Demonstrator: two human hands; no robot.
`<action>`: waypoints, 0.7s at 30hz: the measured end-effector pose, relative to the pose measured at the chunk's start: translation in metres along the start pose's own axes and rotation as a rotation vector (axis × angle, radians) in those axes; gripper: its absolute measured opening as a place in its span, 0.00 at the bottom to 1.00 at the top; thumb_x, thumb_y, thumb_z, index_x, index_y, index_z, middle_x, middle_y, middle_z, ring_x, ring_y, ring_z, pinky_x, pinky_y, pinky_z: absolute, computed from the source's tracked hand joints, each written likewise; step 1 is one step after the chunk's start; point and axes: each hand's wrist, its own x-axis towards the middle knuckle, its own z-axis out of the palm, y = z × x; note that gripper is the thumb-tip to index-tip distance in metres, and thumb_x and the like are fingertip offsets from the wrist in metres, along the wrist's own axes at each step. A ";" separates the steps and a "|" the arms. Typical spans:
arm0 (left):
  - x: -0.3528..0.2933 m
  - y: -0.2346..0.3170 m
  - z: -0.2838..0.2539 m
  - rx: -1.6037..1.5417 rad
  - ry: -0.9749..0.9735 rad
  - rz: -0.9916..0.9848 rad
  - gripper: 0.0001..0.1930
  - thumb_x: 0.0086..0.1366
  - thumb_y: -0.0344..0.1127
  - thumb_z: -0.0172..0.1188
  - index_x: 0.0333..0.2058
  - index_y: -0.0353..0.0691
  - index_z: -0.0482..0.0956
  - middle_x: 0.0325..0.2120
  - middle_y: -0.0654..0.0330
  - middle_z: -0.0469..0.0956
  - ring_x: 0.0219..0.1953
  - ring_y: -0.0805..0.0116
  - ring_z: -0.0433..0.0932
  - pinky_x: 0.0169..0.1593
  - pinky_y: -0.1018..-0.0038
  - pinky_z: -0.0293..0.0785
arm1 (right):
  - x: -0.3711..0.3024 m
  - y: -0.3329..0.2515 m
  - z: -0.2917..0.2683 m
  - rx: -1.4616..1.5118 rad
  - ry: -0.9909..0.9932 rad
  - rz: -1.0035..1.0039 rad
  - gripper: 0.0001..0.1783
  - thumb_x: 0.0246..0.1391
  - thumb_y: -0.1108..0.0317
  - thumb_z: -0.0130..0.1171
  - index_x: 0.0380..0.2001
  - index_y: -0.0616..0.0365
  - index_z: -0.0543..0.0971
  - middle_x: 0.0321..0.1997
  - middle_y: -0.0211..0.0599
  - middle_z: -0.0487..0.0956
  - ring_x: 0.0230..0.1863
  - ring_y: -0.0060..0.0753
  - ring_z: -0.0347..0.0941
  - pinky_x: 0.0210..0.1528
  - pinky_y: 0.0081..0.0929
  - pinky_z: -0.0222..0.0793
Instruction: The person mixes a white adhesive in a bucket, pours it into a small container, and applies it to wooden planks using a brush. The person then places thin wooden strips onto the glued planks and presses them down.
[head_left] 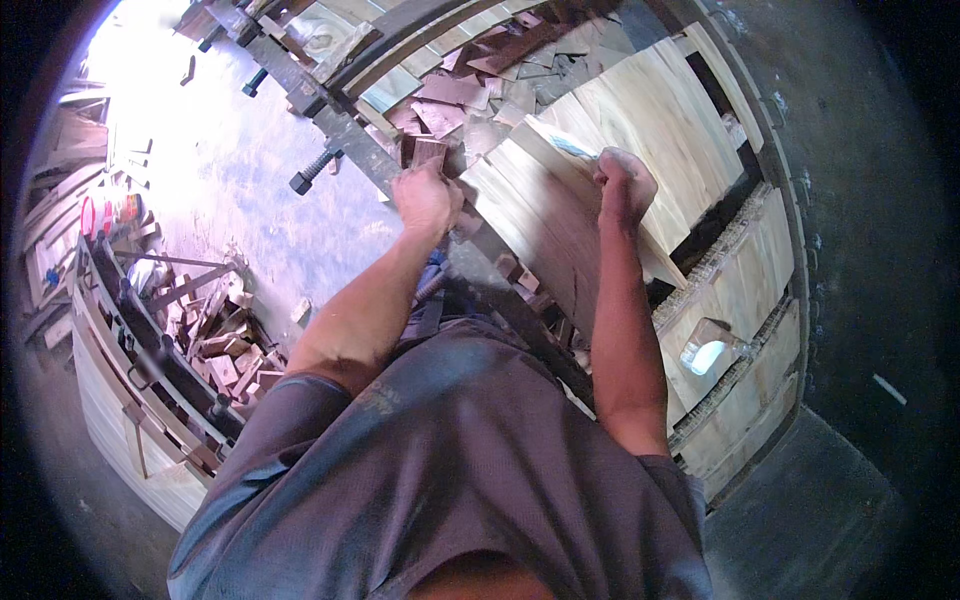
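My left hand [428, 203] is closed round a small brown wood block [430, 153] beside the dark metal rail [365, 150]. To its right a pale wooden panel [530, 215] lies tilted, its lower part in shadow. Over that panel's right side my right hand [628, 186] is closed in a fist. A thin whitish-blue strip [570, 147] runs out from its fingers; I cannot make out what it is. Beyond the fist lies another pale wooden panel [640, 110].
Broken wood offcuts [455, 95] fill the frame's far section. Threaded bolts [315, 172] stick out leftward from the rail. A heap of wood scraps [230, 350] lies at the left, near a second rack [140, 410]. A clear cup-like object [708, 350] sits on boards at right.
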 end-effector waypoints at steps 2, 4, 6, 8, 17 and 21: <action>0.001 -0.006 0.003 0.009 -0.047 -0.017 0.20 0.50 0.36 0.57 0.43 0.43 0.83 0.31 0.46 0.83 0.37 0.47 0.82 0.48 0.56 0.73 | -0.006 -0.006 -0.015 -0.082 0.044 0.067 0.13 0.48 0.67 0.63 0.34 0.66 0.82 0.25 0.34 0.79 0.23 0.23 0.71 0.28 0.20 0.64; 0.002 -0.005 0.003 0.028 -0.098 -0.044 0.21 0.48 0.35 0.57 0.44 0.44 0.83 0.31 0.46 0.83 0.37 0.48 0.82 0.48 0.57 0.73 | -0.011 -0.007 -0.033 -0.108 0.086 0.109 0.14 0.48 0.67 0.64 0.35 0.67 0.82 0.26 0.34 0.80 0.23 0.24 0.71 0.28 0.20 0.65; 0.003 0.002 -0.002 0.058 -0.149 -0.084 0.23 0.47 0.34 0.57 0.45 0.45 0.83 0.31 0.46 0.83 0.37 0.48 0.82 0.48 0.57 0.74 | -0.019 -0.006 -0.052 -0.135 0.124 0.138 0.14 0.49 0.66 0.64 0.36 0.67 0.82 0.26 0.33 0.80 0.24 0.24 0.72 0.29 0.20 0.66; 0.002 0.002 0.001 0.074 -0.120 -0.080 0.22 0.49 0.36 0.56 0.46 0.45 0.83 0.31 0.46 0.83 0.36 0.47 0.82 0.47 0.57 0.75 | -0.027 -0.011 -0.068 -0.162 0.146 0.148 0.15 0.49 0.66 0.65 0.36 0.66 0.82 0.26 0.33 0.80 0.24 0.23 0.72 0.30 0.19 0.67; 0.005 -0.002 0.006 0.106 -0.177 -0.138 0.24 0.52 0.38 0.57 0.49 0.43 0.81 0.37 0.46 0.83 0.41 0.50 0.83 0.49 0.61 0.77 | -0.052 0.006 -0.160 -0.363 0.224 0.097 0.13 0.52 0.66 0.64 0.35 0.66 0.82 0.25 0.30 0.79 0.25 0.20 0.72 0.30 0.19 0.66; 0.006 -0.007 0.014 0.080 -0.148 -0.088 0.26 0.50 0.39 0.59 0.50 0.40 0.81 0.37 0.43 0.83 0.42 0.47 0.82 0.50 0.60 0.76 | -0.064 0.034 -0.209 -0.370 0.337 -0.032 0.12 0.52 0.66 0.64 0.37 0.64 0.83 0.27 0.30 0.81 0.26 0.19 0.72 0.31 0.20 0.68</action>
